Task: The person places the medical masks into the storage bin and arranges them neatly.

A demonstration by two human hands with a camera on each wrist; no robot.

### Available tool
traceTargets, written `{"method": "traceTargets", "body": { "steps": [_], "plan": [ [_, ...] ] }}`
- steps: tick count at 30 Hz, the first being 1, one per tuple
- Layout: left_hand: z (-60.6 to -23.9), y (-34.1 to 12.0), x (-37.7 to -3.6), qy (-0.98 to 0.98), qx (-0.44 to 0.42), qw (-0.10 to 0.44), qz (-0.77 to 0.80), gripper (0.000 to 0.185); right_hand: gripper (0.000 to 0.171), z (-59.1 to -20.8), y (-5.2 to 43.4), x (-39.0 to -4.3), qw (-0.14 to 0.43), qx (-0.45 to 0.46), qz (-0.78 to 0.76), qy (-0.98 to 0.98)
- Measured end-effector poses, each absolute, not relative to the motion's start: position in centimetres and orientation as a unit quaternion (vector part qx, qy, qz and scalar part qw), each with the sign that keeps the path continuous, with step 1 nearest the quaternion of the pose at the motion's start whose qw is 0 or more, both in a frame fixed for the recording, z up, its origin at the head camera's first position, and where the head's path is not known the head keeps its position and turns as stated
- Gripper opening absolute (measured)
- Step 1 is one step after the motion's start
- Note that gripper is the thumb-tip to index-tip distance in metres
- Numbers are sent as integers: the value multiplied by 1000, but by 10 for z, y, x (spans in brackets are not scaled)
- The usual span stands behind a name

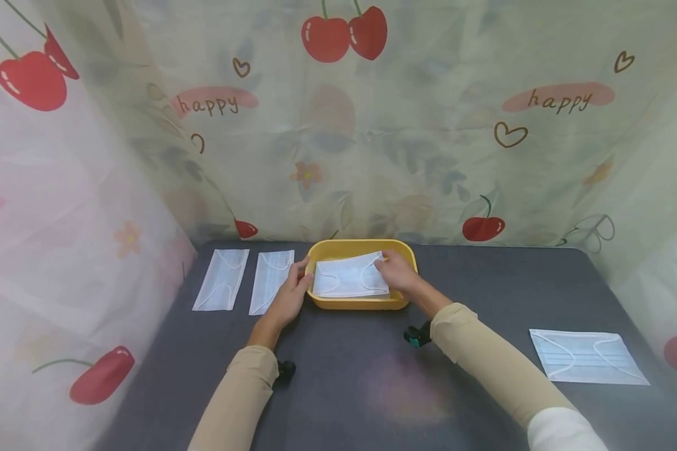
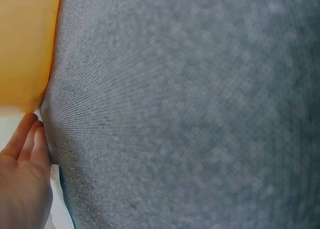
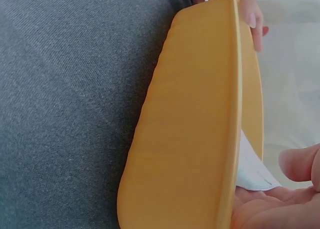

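Note:
A yellow tray point(image 1: 358, 304) sits at the back middle of the table, with a pale blue face mask point(image 1: 350, 279) lying in it, ear loops on top. My left hand point(image 1: 288, 297) holds the tray's left end; in the right wrist view a finger point(image 3: 252, 21) reaches over the rim while others are outside. At the tray's right side is my right hand point(image 1: 400, 275), its fingers touching the mask's corner. In the right wrist view its thumb point(image 3: 297, 164) stands apart from that corner. Whether more masks lie underneath is hidden.
Two masks lie left of the tray, an outer mask point(image 1: 221, 280) and an inner mask point(image 1: 271, 275) partly behind my left hand. Another mask point(image 1: 589, 357) is at the table's right. Cherry-printed cloth point(image 1: 429, 156) hangs around the dark table point(image 1: 338, 382).

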State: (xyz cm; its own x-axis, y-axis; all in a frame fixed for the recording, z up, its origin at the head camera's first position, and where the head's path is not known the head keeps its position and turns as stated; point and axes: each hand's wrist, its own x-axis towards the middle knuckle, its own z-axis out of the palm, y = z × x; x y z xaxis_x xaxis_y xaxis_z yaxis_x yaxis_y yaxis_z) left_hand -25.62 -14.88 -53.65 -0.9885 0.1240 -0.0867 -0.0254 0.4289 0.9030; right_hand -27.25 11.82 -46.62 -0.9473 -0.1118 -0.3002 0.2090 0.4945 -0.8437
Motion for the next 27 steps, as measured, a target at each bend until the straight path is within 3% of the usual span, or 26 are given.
{"method": "traceTargets", "body": {
  "steps": [13,27],
  "plan": [
    [-537,-149,-255,842,30,67,535,49,71,-461,124,-267,172,-20,-477,862],
    [-535,-149,-255,844,30,70,531,49,73,-451,138,-262,173,-55,-490,853]
  ]
}}
